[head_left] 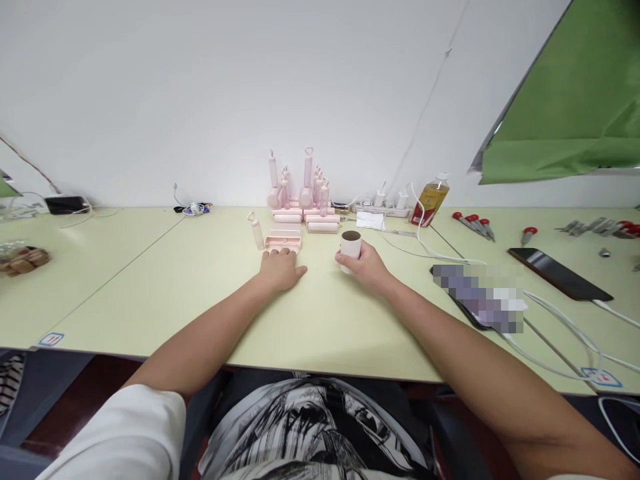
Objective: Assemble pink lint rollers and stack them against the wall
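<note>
My right hand (367,267) is closed around a white roll with a brown cardboard core (351,244), held upright on the pale yellow table (165,293). My left hand (280,268) lies flat on the table, fingers together, its fingertips touching a pink open case (283,240). A loose pink handle (257,231) stands just left of that case. Behind them is a cluster of several pink lint-roller handles (306,180) and pink cases (320,223).
A power strip with chargers (383,207) and a yellow bottle (430,200) stand at the back right. White cables (560,320), a dark phone (559,273), red-handled tools (475,224) and a green cloth (570,113) are on the right. A snack bag (20,257) lies far left.
</note>
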Tool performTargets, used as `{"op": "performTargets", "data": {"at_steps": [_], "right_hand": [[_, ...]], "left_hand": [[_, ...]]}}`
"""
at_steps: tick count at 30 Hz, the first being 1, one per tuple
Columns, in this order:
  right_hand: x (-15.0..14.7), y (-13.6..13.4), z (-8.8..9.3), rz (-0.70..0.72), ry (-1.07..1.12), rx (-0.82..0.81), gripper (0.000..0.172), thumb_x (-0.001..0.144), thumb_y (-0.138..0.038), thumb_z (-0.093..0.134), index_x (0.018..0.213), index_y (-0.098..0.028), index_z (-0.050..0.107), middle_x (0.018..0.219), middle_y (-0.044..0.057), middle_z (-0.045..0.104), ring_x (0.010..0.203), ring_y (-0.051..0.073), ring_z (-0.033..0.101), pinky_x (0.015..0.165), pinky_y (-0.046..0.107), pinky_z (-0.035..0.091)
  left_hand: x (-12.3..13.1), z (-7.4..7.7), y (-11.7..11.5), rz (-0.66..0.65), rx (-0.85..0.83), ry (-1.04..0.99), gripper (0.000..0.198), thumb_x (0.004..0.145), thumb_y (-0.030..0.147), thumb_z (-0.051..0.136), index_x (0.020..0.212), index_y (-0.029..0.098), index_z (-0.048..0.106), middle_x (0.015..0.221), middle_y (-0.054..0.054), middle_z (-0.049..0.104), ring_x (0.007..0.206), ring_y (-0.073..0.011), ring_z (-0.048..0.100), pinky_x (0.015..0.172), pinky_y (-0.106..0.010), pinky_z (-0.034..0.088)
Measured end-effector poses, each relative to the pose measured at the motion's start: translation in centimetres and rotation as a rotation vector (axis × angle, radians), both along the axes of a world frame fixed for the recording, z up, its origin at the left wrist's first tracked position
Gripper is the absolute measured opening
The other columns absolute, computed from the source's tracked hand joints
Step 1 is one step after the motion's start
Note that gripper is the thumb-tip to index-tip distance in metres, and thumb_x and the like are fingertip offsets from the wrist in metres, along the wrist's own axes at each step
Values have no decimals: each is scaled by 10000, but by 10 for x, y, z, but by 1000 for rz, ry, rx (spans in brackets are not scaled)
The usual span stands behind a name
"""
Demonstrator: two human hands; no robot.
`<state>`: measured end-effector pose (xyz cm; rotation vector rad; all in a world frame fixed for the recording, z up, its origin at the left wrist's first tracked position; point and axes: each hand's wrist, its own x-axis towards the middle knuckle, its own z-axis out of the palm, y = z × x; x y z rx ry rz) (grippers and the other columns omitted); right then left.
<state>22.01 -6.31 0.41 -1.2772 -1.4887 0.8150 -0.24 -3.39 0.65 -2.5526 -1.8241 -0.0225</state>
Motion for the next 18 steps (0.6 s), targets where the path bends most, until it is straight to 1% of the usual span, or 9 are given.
{"op": "performTargets", "data": {"at_steps": [2, 4, 6, 9, 11, 12, 14, 16, 18], "right_hand": [[2, 1, -1, 10, -52, -21, 384, 682, -435, 714, 943, -188, 579, 891, 34, 647, 782, 192, 578, 695, 323, 452], [3, 1, -1, 36, -143, -42, 388, 688, -435, 709, 969, -196, 587, 891, 28, 645, 775, 192, 574, 668, 310, 443], [4, 1, -1, 69, -265, -57, 360, 695, -423, 703, 959, -204, 594, 883, 22, 647, 767, 190, 572, 647, 296, 430], [5, -2, 2, 111, -445, -65, 350, 713, -413, 694, 988, -214, 608, 918, 26, 662, 786, 192, 581, 656, 288, 427], [5, -4, 4, 142, -523, -76, 385, 733, -421, 687, 1055, -225, 609, 967, 34, 674, 807, 195, 594, 672, 288, 434], [5, -5, 5, 157, -552, -83, 395, 742, -426, 683, 1077, -230, 607, 983, 37, 678, 813, 196, 599, 677, 287, 437], [5, -6, 6, 179, -592, -90, 397, 756, -430, 677, 1095, -236, 608, 996, 40, 688, 817, 198, 607, 678, 285, 439], [6, -7, 7, 187, -618, -83, 395, 761, -427, 680, 1102, -240, 613, 996, 42, 696, 823, 201, 613, 678, 282, 437], [6, -7, 7, 184, -638, -70, 398, 760, -416, 687, 1111, -243, 619, 996, 45, 702, 829, 207, 618, 679, 280, 432]], "left_hand": [[-1, 4, -7, -18, -8, 3, 579, 896, 556, 384, 1259, 151, 584, 1307, -165, 588, 1190, -385, 510, 989, -533, 363], [-3, 6, -8, -27, -2, -11, 525, 887, 529, 414, 1214, 169, 612, 1273, -159, 604, 1174, -373, 519, 977, -521, 370], [-6, 6, -4, -22, 39, -38, 472, 883, 496, 437, 1177, 179, 626, 1285, -157, 596, 1197, -369, 500, 980, -511, 366], [-9, 4, 10, -18, 115, -86, 424, 905, 446, 415, 1174, 189, 618, 1338, -153, 570, 1249, -360, 458, 994, -499, 347], [-11, 1, 20, -40, 117, -106, 373, 923, 413, 386, 1074, 199, 652, 1233, -139, 637, 1200, -341, 501, 976, -488, 349], [-11, 0, 23, -57, 108, -112, 353, 926, 398, 382, 989, 200, 667, 1136, -129, 675, 1151, -331, 536, 961, -483, 352], [-11, -1, 26, -95, 102, -127, 317, 910, 368, 409, 840, 194, 664, 956, -111, 705, 1051, -315, 586, 937, -475, 358], [-11, -1, 25, -141, 125, -157, 270, 878, 354, 463, 784, 188, 653, 862, -98, 703, 993, -306, 604, 943, -480, 353], [-9, 1, 21, -187, 149, -259, 252, 861, 373, 500, 795, 189, 660, 839, -81, 703, 962, -287, 610, 960, -473, 358]]}}
